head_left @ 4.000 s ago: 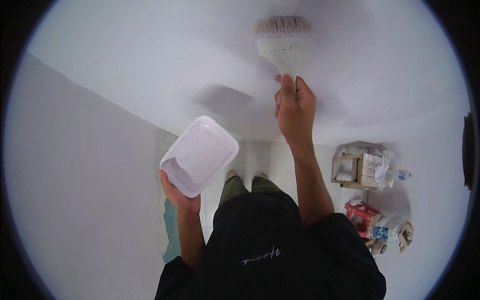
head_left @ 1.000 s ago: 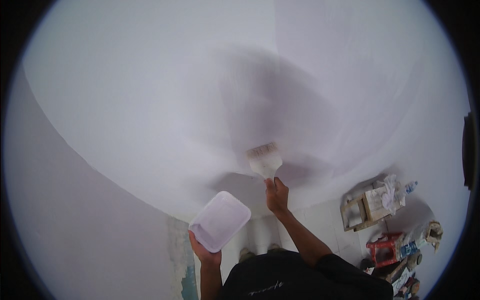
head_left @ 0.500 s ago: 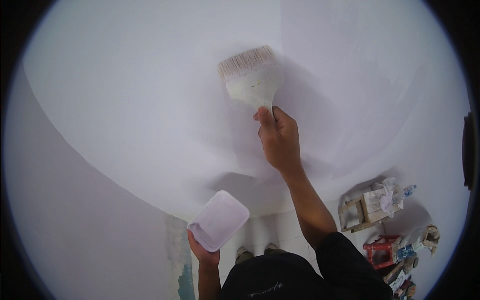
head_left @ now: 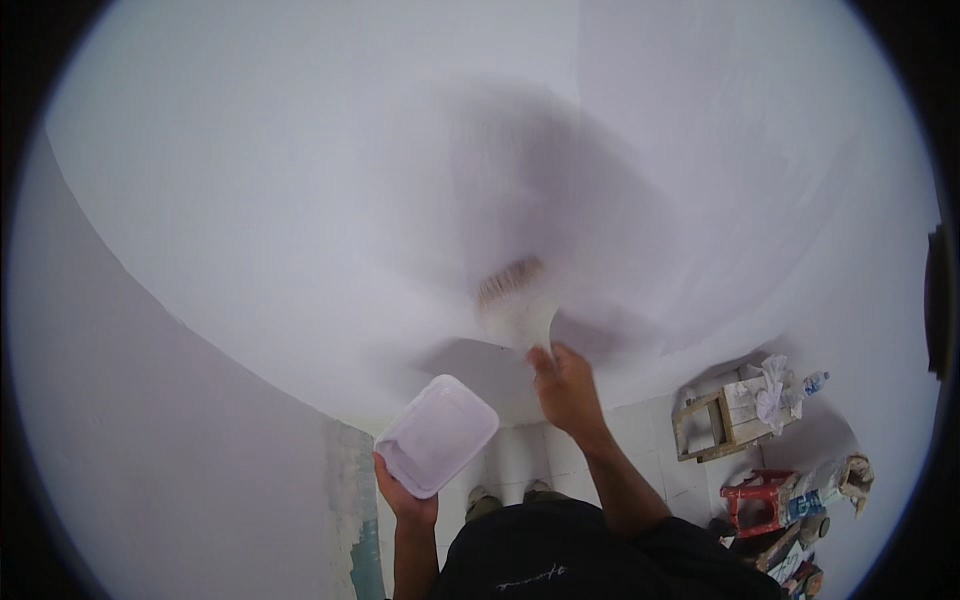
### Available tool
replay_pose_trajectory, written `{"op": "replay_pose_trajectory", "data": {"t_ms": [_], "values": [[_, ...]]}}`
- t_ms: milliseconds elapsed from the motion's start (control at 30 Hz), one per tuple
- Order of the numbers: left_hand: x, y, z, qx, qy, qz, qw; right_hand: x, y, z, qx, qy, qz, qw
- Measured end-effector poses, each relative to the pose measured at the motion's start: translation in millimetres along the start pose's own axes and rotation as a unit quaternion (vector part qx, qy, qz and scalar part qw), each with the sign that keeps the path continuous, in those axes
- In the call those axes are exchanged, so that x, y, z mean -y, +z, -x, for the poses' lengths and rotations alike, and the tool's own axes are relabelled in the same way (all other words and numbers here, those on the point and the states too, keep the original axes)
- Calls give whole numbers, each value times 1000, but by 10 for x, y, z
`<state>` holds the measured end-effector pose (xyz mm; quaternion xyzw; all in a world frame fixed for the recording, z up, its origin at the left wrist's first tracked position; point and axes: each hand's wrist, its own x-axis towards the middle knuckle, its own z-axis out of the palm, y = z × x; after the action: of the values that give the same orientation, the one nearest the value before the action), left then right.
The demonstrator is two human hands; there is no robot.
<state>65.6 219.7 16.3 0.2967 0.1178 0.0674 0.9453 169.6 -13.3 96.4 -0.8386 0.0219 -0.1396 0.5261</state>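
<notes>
A wide paintbrush (head_left: 515,315) with pale bristles and a whitish body is gripped by its handle in my right hand (head_left: 568,390). Motion smears its bristles, and whether they touch the wall (head_left: 300,220) I cannot tell. At lower left, my left hand (head_left: 408,498) is closed on the near corner of a white rectangular tub (head_left: 440,432). Pale lilac paint covers the inside of the tub, which is tilted toward me. The wall is whitish, with a faint lilac tone on its right part.
At right on the tiled floor (head_left: 575,480) stands a wooden stool (head_left: 735,418) with a plastic bag (head_left: 772,390) and a bottle (head_left: 816,382). A red stool (head_left: 755,503) stands nearer, with clutter around it. Patchy bare plaster (head_left: 350,500) shows on the left wall.
My right hand has brought the paintbrush down from high on the wall toward me, close to the tub's level. The left hand and the tub have barely moved.
</notes>
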Motion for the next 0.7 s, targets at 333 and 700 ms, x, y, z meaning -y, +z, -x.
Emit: {"op": "replay_pose_trajectory", "data": {"t_ms": [333,700], "values": [[1,26,-28,3,-4,14,1000,1214,-460,-883,-22,-117,-129,984],[-10,23,-10,8,-3,2,1000,101,-371,-92,-39,-120,64,990]]}}
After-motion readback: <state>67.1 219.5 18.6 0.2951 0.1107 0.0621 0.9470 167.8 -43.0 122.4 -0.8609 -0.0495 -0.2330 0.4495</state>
